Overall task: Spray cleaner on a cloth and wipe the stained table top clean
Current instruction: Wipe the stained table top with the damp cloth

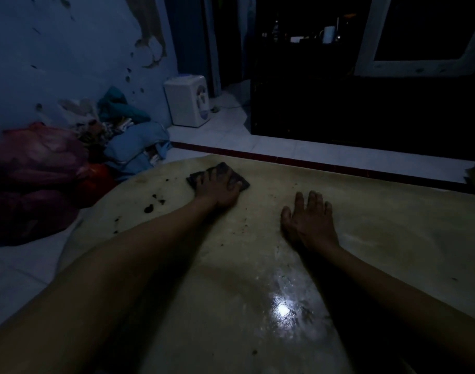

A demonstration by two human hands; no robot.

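Note:
A pale yellowish table top fills the lower part of the dim head view. My left hand lies flat on a dark folded cloth near the far left edge of the table, fingers spread over it. Dark stains and crumbs dot the surface to the left of that hand. My right hand rests palm down on the table with its fingers straight, apart from the cloth. A wet shiny patch reflects light near me. No spray bottle is in view.
A heap of clothes and bags lies on the floor at the left against a peeling blue wall. A white water dispenser stands behind it. A dark cabinet and a white tiled floor lie beyond the table.

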